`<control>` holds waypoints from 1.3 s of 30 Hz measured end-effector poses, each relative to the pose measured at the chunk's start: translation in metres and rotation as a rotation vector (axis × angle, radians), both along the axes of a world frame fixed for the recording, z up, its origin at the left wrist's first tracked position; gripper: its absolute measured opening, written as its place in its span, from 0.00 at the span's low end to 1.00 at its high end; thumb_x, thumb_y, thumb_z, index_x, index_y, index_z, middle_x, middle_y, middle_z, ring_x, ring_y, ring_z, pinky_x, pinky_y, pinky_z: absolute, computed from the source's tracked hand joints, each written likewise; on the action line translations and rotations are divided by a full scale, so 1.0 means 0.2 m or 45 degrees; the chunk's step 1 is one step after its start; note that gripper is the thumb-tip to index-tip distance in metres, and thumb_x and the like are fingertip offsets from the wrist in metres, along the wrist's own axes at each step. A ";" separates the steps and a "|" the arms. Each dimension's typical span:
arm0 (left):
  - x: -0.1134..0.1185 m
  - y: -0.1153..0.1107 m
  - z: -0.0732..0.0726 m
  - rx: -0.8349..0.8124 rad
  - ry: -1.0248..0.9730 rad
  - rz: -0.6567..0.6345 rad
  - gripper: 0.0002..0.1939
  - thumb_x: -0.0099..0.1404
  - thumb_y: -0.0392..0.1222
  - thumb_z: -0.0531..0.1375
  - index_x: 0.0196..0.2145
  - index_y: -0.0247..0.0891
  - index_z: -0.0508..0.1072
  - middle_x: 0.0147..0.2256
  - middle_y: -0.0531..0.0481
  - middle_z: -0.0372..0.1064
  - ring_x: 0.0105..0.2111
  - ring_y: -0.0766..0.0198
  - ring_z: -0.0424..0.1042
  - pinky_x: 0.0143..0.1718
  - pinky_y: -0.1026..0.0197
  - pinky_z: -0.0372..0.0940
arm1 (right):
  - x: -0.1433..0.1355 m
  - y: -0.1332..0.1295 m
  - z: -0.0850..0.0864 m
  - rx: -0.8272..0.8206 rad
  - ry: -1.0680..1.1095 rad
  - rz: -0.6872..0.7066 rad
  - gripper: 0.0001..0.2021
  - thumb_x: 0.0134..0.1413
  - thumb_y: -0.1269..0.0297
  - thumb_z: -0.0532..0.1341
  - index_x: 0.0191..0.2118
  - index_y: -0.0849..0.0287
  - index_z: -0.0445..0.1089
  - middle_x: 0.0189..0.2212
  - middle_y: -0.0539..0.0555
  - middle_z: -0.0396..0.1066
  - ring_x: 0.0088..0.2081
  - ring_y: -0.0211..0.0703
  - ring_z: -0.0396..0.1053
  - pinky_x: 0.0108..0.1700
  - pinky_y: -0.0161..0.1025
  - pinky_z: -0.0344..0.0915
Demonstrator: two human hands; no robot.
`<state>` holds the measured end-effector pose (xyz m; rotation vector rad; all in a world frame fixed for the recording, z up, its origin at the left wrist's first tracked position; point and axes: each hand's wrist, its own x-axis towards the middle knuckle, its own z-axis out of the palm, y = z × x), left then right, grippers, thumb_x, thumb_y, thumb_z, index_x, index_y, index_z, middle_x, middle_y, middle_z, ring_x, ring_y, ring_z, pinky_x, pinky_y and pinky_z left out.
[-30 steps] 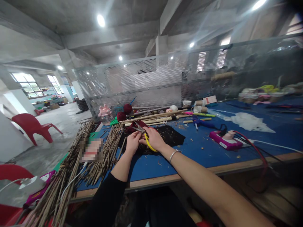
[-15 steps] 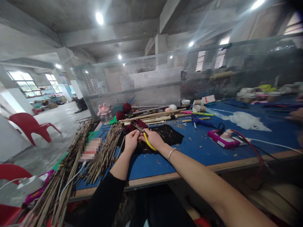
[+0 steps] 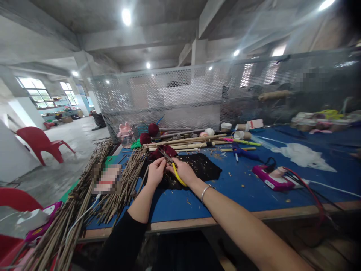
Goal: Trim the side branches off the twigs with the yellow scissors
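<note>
My right hand is closed round the yellow handles of a pair of scissors, whose metal blades point up and to the left. Close beside it, my left hand is closed in a pinch near the blades; whatever is between its fingers is too small to make out. Both hands are above a black cloth strewn with light chips. Dark red material lies just beyond the blades. To the left of my left hand is a bundle of thin brown sticks.
A longer stick bundle hangs over the blue table's left edge. A purple power strip with cables and a blue glue gun lie at right. Behind are pale rods, dark red yarn balls and a perforated metal screen.
The view has shifted slightly, so the background sits farther right. Both hands stay close together over the black cloth, with the scissors still in my right hand.
</note>
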<state>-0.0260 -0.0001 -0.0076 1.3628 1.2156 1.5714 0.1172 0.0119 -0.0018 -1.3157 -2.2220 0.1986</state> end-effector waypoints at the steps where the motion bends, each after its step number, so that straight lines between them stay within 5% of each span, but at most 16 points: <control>1: 0.00 0.01 0.00 0.017 0.021 0.016 0.16 0.55 0.46 0.58 0.37 0.33 0.75 0.26 0.48 0.72 0.23 0.67 0.67 0.25 0.67 0.61 | 0.00 0.00 0.00 0.003 0.001 -0.003 0.18 0.55 0.49 0.52 0.46 0.54 0.62 0.35 0.55 0.73 0.38 0.46 0.71 0.35 0.33 0.59; 8: -0.01 -0.02 0.02 0.057 0.215 0.208 0.11 0.55 0.43 0.58 0.33 0.36 0.75 0.26 0.48 0.71 0.26 0.63 0.68 0.33 0.63 0.62 | 0.01 -0.01 0.02 -0.028 -0.015 -0.020 0.17 0.56 0.50 0.52 0.47 0.54 0.62 0.35 0.56 0.73 0.37 0.46 0.71 0.34 0.33 0.59; 14: -0.04 -0.05 0.10 0.235 0.540 0.341 0.11 0.59 0.40 0.54 0.36 0.39 0.74 0.36 0.44 0.72 0.37 0.59 0.69 0.43 0.60 0.59 | 0.00 -0.04 0.05 -0.058 -0.016 -0.053 0.17 0.56 0.50 0.51 0.43 0.55 0.65 0.26 0.55 0.72 0.31 0.46 0.71 0.29 0.33 0.57; 20: -0.07 -0.08 0.23 0.122 0.853 0.351 0.10 0.59 0.42 0.53 0.27 0.40 0.73 0.26 0.46 0.71 0.28 0.60 0.68 0.35 0.63 0.58 | 0.13 -0.01 0.13 -0.155 0.115 0.107 0.15 0.54 0.50 0.52 0.39 0.55 0.66 0.26 0.53 0.71 0.25 0.41 0.68 0.27 0.32 0.56; 23: -0.08 -0.01 0.30 -0.001 0.949 0.444 0.13 0.58 0.46 0.54 0.20 0.40 0.69 0.19 0.48 0.65 0.23 0.60 0.65 0.31 0.63 0.55 | 0.28 0.03 0.18 -0.178 0.108 0.107 0.17 0.52 0.51 0.54 0.44 0.55 0.64 0.25 0.51 0.70 0.25 0.41 0.66 0.28 0.33 0.57; 26: -0.07 0.16 0.34 0.048 1.030 0.364 0.13 0.55 0.47 0.57 0.18 0.39 0.66 0.16 0.51 0.60 0.20 0.63 0.60 0.28 0.64 0.53 | 0.38 0.08 0.18 -0.188 0.076 0.136 0.20 0.51 0.52 0.55 0.47 0.58 0.60 0.25 0.51 0.69 0.25 0.40 0.64 0.29 0.33 0.57; 32: -0.03 0.54 0.25 -0.094 1.451 0.028 0.06 0.53 0.38 0.58 0.20 0.37 0.64 0.19 0.54 0.60 0.23 0.66 0.59 0.27 0.65 0.52 | 0.46 0.07 0.04 -0.182 0.262 0.166 0.20 0.51 0.54 0.56 0.46 0.59 0.58 0.21 0.47 0.64 0.22 0.37 0.59 0.26 0.32 0.55; 39: 0.03 0.67 0.09 -0.150 1.562 -0.076 0.05 0.49 0.34 0.59 0.20 0.36 0.65 0.21 0.52 0.63 0.24 0.66 0.62 0.27 0.65 0.53 | 0.52 0.08 0.03 -0.061 0.567 0.165 0.19 0.55 0.52 0.52 0.46 0.60 0.57 0.23 0.47 0.61 0.23 0.35 0.59 0.27 0.31 0.57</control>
